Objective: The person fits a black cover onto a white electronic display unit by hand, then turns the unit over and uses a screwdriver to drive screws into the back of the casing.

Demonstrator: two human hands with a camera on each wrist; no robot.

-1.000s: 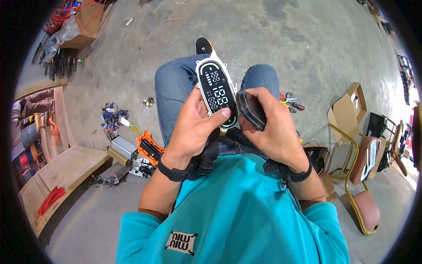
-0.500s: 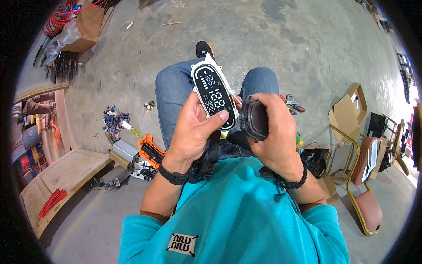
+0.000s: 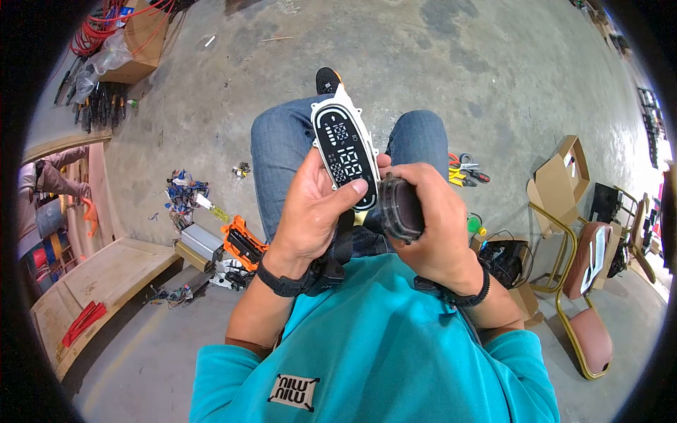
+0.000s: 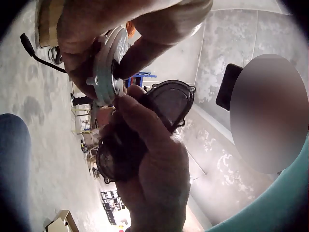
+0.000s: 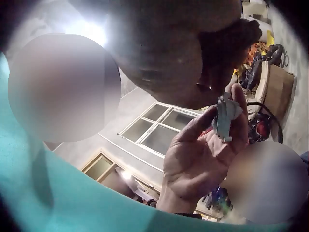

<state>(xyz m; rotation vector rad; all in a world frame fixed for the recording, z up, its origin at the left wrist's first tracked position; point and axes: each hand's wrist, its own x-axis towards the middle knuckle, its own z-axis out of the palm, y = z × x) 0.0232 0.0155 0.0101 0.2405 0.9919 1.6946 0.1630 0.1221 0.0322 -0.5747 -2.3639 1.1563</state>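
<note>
My left hand (image 3: 305, 218) grips a digital dashboard display (image 3: 344, 156) by its lower part, thumb on the black face and fingers behind. The display has a white frame with small screw tabs and shows white digits. In my right hand (image 3: 443, 225) is a dark, see-through oval cover (image 3: 402, 211), pinched along its sides. The cover stands tilted just right of the display's lower end. Seen from the left wrist, the cover (image 4: 172, 102) has a rim with small tabs, and right fingertips reach the display's edge (image 4: 105, 72).
On the floor at left lie an orange tool-like piece (image 3: 243, 243), a silver box (image 3: 199, 238) and tangled wires (image 3: 185, 192). Pliers (image 3: 467, 169) and a green-capped bottle (image 3: 476, 224) are by the right knee. A chair (image 3: 589, 338) and an open carton (image 3: 560, 173) stand farther right.
The right hand has drawn the cover slightly down toward the body and turned it, so more of its face shows. The left hand keeps its hold on the display, which has shifted only slightly.
</note>
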